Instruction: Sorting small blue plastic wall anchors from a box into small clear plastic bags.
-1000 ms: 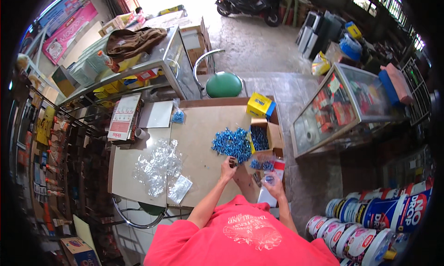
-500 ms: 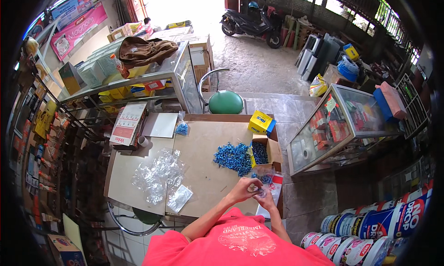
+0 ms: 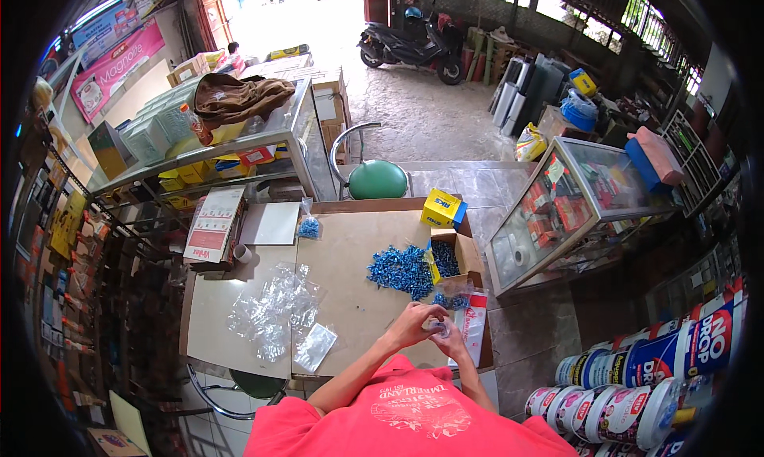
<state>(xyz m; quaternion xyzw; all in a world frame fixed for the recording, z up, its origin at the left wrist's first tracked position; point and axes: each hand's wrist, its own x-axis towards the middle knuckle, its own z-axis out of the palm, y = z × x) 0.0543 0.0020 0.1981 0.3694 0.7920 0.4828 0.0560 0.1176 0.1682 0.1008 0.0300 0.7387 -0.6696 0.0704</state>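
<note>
Above the table's right side, my left hand [image 3: 411, 323] and my right hand [image 3: 450, 342] are close together, fingers curled round the gathered clear plastic of a small bag [image 3: 452, 300]. Small blue pieces, seemingly screws, show in the bag just beyond my fingers. The exact grip is partly hidden. A loose pile of blue screws [image 3: 399, 271] lies left of an opened cardboard box [image 3: 469, 254] holding more of them. Further left are a scatter of empty clear bags [image 3: 274, 310] and a flat stack of clear bags [image 3: 316, 348].
The tabletop [image 3: 342, 250] also bears a filled bag [image 3: 309, 228], a yellow-blue box [image 3: 443, 210], a white board [image 3: 269, 223], stacked papers [image 3: 213, 226] and a red-white packet [image 3: 476, 322]. A green stool [image 3: 377, 178] stands beyond; glass cases and paint pails [image 3: 629, 413] flank the table.
My hands have drawn slightly closer together around the bag's plastic, my right hand shifting a little. The whole view has shifted slightly.
</note>
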